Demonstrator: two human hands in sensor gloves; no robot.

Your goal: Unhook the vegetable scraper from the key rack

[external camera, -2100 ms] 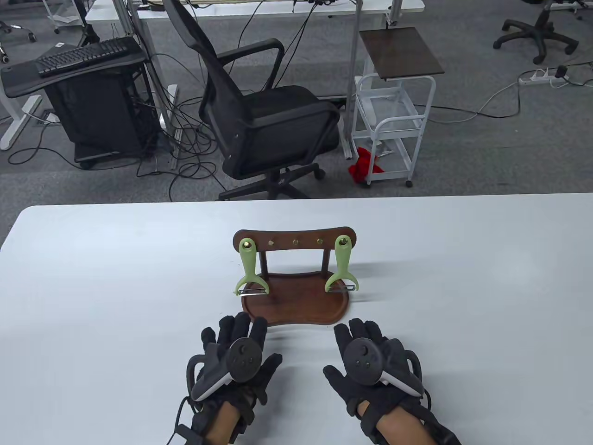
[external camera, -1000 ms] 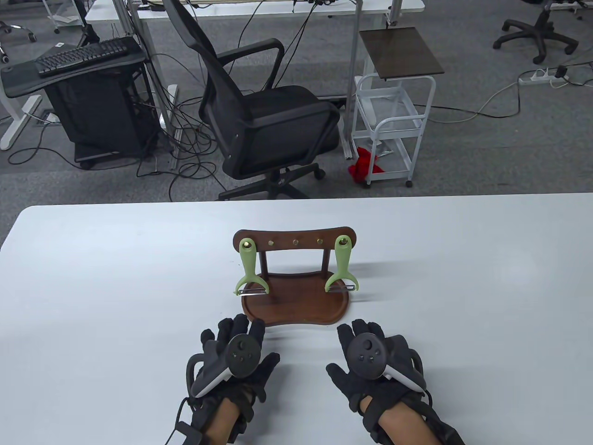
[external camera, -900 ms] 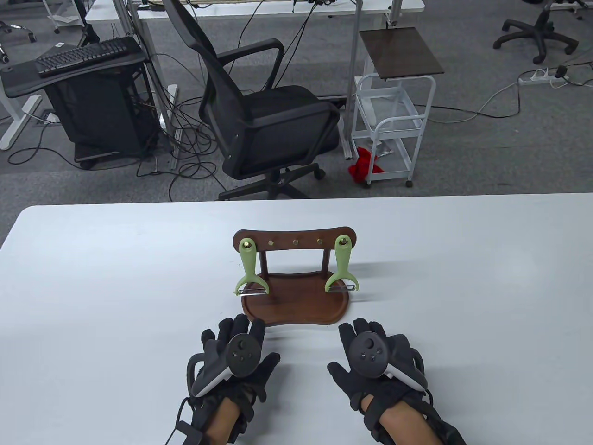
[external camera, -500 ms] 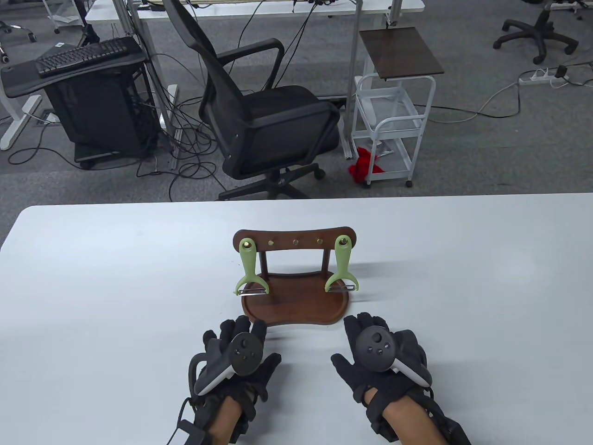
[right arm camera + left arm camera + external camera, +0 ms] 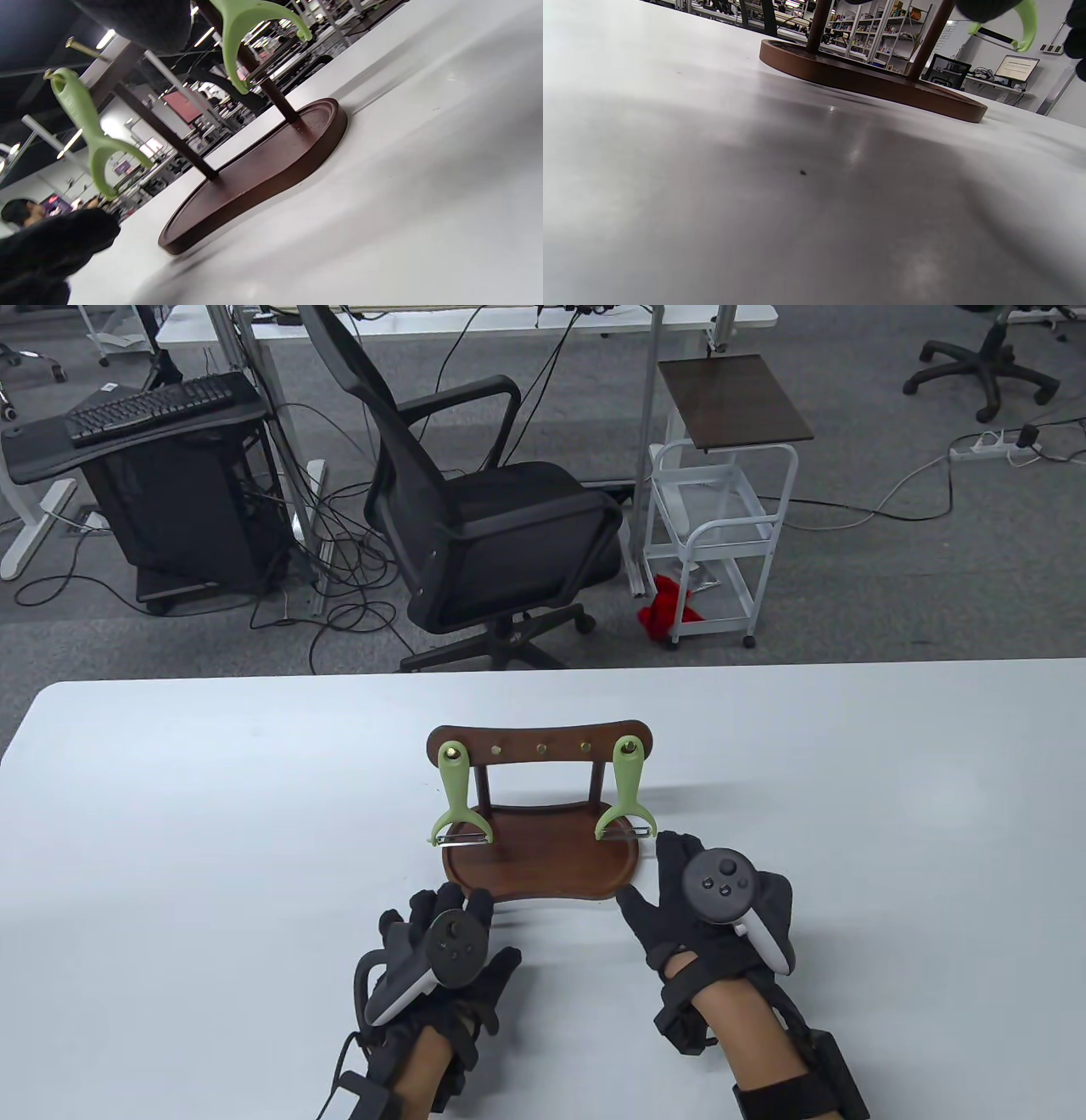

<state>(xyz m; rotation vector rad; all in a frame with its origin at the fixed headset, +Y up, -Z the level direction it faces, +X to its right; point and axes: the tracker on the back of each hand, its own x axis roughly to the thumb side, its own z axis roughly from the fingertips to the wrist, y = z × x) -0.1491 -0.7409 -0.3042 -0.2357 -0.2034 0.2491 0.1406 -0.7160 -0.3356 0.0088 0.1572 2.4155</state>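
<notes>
A dark wooden key rack [image 5: 540, 738] stands on its oval tray base [image 5: 543, 869] mid-table. Two pale green vegetable scrapers hang from its brass hooks: the left scraper [image 5: 456, 797] and the right scraper [image 5: 626, 793]. My right hand [image 5: 679, 882] is raised, open and empty, its fingertips just below and right of the right scraper's blade. My left hand [image 5: 445, 920] lies flat and open at the base's front left edge. In the right wrist view both scrapers [image 5: 250, 29] [image 5: 87, 118] hang above the base [image 5: 263, 169]. The left wrist view shows the base [image 5: 869, 80] close ahead.
The white table [image 5: 170, 831] runs wide to both sides of the rack. Beyond its far edge stand a black office chair [image 5: 484, 517] and a white cart [image 5: 721, 534].
My right hand has lifted off the table and moved forward and right, up to the right scraper's blade. My left hand has shifted slightly forward toward the base.
</notes>
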